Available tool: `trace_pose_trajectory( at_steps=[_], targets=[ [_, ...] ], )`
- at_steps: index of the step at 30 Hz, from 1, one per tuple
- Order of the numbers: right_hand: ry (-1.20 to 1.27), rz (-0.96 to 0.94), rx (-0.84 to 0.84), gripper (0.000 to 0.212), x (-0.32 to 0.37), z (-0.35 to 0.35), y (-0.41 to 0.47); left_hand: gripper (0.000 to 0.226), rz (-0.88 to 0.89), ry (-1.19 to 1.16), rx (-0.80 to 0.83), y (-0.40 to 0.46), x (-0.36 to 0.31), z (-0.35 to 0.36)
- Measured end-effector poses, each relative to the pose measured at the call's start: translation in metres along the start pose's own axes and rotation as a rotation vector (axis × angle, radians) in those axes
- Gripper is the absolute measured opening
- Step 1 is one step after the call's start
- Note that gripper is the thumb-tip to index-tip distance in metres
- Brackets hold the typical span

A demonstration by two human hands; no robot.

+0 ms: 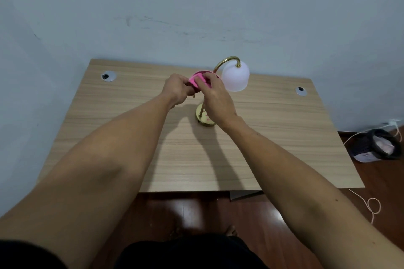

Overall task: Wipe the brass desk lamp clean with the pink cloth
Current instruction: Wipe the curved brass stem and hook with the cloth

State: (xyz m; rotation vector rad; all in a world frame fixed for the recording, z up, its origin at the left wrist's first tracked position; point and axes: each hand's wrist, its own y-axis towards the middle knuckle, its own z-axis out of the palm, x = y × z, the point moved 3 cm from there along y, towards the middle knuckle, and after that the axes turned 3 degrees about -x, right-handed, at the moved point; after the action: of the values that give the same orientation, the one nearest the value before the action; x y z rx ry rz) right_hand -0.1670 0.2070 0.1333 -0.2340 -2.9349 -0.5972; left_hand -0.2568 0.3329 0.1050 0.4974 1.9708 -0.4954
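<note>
The brass desk lamp stands at the back middle of the wooden desk, with a curved gold neck, a white frosted shade and a round gold base. Both hands hold the pink cloth bunched in front of the lamp's stem, just left of the shade. My left hand grips its left side. My right hand grips its right side and hides most of the stem. Whether the cloth touches the stem is hidden.
Two round cable grommets sit in the desk's back corners. A pale wall rises close behind. A small lined waste bin and a loose cord lie on the dark floor at the right.
</note>
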Motion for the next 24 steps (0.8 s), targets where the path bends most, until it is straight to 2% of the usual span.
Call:
trace_pose_trajectory(
  at_steps=[4,5,7,10,12,15,17,19,21,23,24],
  targets=[
    [0.013,0.158,-0.081,0.025,0.003,0.003,-0.004,0.016,0.004,-0.078,0.035,-0.002,0.000,0.001],
    [0.030,0.194,-0.084,0.026,0.003,0.002,-0.004,0.021,-0.001,-0.093,0.035,-0.002,0.001,0.002],
    [0.064,0.126,-0.060,0.031,0.006,-0.001,-0.003,0.026,-0.006,-0.100,0.035,-0.002,0.001,0.002],
    [0.066,0.127,-0.044,0.039,0.005,-0.003,0.001,0.026,-0.015,-0.086,0.045,-0.002,0.000,0.000],
    [0.065,0.138,-0.061,0.033,0.005,-0.012,0.002,0.028,-0.022,-0.080,0.049,-0.002,0.000,-0.001],
    [0.202,0.306,-0.137,0.044,-0.009,-0.010,-0.010,0.029,-0.024,-0.071,0.030,-0.003,0.001,-0.002],
    [0.269,0.426,-0.198,0.044,-0.013,-0.010,-0.022,0.028,-0.033,-0.058,0.025,-0.002,0.002,-0.003],
    [0.319,0.382,-0.306,0.043,-0.010,-0.012,-0.026,0.027,-0.036,-0.037,0.032,-0.002,0.002,-0.004],
    [0.292,0.204,-0.325,0.045,0.000,-0.015,-0.019,0.021,-0.031,-0.023,0.046,-0.001,0.003,-0.005],
    [0.228,0.063,-0.185,0.048,0.009,-0.013,-0.006,0.005,-0.031,-0.009,0.052,0.000,0.003,-0.006],
    [0.163,0.023,-0.100,0.052,0.011,-0.009,-0.001,0.007,-0.031,0.008,0.048,0.000,0.003,-0.008]
  ],
)
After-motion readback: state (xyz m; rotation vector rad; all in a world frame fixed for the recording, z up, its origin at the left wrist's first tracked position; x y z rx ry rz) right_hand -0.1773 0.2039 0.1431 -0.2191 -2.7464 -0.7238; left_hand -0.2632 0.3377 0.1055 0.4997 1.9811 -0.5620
